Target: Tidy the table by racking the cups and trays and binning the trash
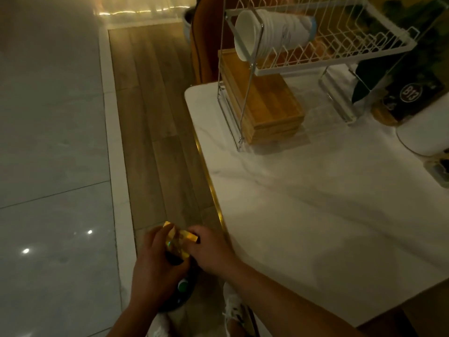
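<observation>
Marble table (pixel 315 215), one rack (pixel 303 69); left hand (pixel 155 259), right hand (pixel 211 251) fingers (pixel 195 233) grip one gold wrapper (pixel 181 235).

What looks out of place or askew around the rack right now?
The stack of white ribbed cups lies on its side on the top tier of the white wire rack, mouth jutting past its end. Otherwise only the crumpled gold foil wrapper, gripped by the left hand and right hand.

gold wrapper (pixel 181 238), white veined table (pixel 315 190), seemingly
</observation>
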`<control>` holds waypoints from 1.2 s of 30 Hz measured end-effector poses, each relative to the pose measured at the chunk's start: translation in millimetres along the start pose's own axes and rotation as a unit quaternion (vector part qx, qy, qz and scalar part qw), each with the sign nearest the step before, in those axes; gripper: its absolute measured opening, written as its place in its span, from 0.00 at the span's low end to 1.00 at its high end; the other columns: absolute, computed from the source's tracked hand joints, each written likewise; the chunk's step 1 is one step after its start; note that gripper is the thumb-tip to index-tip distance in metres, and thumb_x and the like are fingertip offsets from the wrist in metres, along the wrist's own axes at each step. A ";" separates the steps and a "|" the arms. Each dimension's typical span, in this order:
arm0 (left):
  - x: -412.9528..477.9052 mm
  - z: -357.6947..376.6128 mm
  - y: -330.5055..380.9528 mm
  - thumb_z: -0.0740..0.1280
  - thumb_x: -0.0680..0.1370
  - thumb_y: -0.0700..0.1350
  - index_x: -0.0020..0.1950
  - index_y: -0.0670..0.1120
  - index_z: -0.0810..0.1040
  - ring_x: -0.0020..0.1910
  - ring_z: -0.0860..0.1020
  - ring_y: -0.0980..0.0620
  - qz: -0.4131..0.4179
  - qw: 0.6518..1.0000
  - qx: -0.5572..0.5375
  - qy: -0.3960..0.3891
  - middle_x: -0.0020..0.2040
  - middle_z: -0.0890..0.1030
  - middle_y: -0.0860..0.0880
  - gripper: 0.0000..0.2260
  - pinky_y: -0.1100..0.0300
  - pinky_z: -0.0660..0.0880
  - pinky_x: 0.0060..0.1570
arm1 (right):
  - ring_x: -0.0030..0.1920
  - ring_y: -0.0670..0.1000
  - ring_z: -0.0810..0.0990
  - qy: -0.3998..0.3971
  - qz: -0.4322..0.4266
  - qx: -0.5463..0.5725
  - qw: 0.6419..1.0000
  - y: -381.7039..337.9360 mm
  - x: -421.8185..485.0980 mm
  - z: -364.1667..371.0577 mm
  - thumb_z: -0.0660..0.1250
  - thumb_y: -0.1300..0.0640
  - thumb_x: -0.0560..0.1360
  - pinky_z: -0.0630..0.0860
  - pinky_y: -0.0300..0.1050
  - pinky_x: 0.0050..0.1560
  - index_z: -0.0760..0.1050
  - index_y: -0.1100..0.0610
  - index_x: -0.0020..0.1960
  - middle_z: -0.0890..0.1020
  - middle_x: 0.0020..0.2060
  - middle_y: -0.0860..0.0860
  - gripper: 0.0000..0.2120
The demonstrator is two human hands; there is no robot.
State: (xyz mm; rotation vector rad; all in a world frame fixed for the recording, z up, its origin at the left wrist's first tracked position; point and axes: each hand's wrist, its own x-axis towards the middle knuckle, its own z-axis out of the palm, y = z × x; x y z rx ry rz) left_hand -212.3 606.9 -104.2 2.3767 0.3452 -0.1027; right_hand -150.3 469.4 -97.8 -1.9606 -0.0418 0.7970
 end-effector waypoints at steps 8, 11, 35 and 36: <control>-6.2 -2.9 -65.2 0.72 0.76 0.41 0.70 0.55 0.70 0.58 0.78 0.48 -0.204 0.929 -0.309 0.013 0.61 0.78 0.49 0.25 0.46 0.76 0.59 | 0.48 0.60 0.83 0.009 0.087 0.076 0.993 23.3 25.8 55.2 0.68 0.55 0.75 0.81 0.63 0.48 0.74 0.45 0.40 0.80 0.42 0.51 0.08; -20.5 3.7 -111.8 0.70 0.76 0.39 0.60 0.58 0.76 0.48 0.80 0.56 -0.249 0.916 -0.312 0.032 0.48 0.81 0.58 0.18 0.60 0.75 0.45 | 0.48 0.63 0.82 0.034 0.124 0.059 0.990 46.6 40.2 94.1 0.69 0.57 0.74 0.79 0.67 0.49 0.72 0.47 0.38 0.80 0.42 0.55 0.09; -78.0 149.0 -339.7 0.66 0.76 0.49 0.73 0.51 0.68 0.53 0.76 0.49 -0.231 0.955 0.093 -0.160 0.59 0.76 0.46 0.25 0.61 0.70 0.44 | 0.61 0.61 0.77 -0.050 0.258 -0.154 0.953 288.1 158.6 262.5 0.68 0.53 0.76 0.75 0.52 0.59 0.75 0.55 0.65 0.78 0.63 0.57 0.18; -75.8 149.1 -336.2 0.66 0.76 0.49 0.72 0.51 0.68 0.53 0.76 0.50 -0.233 0.955 0.092 -0.160 0.59 0.76 0.46 0.25 0.61 0.70 0.44 | 0.60 0.60 0.77 -0.053 0.257 -0.162 0.951 286.5 157.3 259.8 0.68 0.53 0.76 0.76 0.52 0.59 0.74 0.54 0.65 0.78 0.62 0.56 0.19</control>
